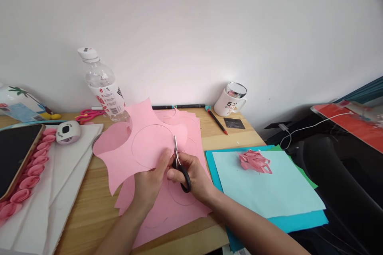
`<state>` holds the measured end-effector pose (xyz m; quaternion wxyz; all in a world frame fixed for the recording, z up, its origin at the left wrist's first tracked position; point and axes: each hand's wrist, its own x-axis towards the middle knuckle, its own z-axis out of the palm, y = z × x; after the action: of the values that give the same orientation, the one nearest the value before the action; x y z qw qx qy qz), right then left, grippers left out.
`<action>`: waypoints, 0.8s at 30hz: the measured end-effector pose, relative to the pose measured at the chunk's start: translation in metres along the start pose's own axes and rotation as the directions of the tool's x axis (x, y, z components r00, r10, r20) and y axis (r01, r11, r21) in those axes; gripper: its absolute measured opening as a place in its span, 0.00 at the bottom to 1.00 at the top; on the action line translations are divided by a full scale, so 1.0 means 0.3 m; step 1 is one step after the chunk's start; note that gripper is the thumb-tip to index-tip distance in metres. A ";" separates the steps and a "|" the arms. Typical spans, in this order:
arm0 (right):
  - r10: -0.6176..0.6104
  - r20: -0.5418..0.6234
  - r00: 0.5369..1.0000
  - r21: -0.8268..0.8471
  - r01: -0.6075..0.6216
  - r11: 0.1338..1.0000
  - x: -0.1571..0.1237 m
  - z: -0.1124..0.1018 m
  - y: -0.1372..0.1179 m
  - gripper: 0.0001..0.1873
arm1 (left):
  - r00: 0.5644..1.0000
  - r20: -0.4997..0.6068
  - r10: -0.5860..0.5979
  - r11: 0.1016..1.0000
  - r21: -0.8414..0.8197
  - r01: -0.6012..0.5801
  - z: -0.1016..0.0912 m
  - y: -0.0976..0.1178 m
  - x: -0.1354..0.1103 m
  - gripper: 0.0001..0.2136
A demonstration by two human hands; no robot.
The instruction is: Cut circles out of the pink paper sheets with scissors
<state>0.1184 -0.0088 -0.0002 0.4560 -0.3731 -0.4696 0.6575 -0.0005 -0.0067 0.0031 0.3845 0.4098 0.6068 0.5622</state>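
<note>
My left hand pinches the lower right edge of a pink paper sheet with curved pieces cut out of its sides. A pencilled circle is drawn on this sheet. My right hand has its fingers in the black handles of a pair of scissors. The blades point up and away, at the right edge of the drawn circle, close to my left thumb. Beneath both hands lies a stack of pink paper with more drawn circles.
Left: a phone, pink paper rolls, a white gadget and pink scissors. A bottle and mug stand by the wall. Right: crumpled pink scraps on light blue paper; a red-tipped pencil lies behind.
</note>
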 end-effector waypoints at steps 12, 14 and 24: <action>-0.044 0.025 0.999 0.045 0.043 0.998 0.005 -0.013 -0.003 0.18 | 0.998 0.060 0.025 1.000 -0.016 -0.024 -0.001 0.008 -0.002 0.17; -0.037 0.031 0.999 0.038 0.036 0.999 0.005 -0.011 -0.006 0.18 | 0.998 0.059 0.035 0.999 -0.012 -0.034 -0.002 0.008 -0.001 0.17; -0.020 0.033 0.999 -0.039 0.022 0.999 0.000 -0.014 -0.011 0.21 | 0.996 0.045 0.076 0.997 0.002 -0.076 -0.002 0.011 0.005 0.20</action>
<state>0.1230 -0.0071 0.0017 0.4477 -0.3662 -0.4936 0.6494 -0.0014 -0.0053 0.0065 0.3756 0.4458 0.5830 0.5659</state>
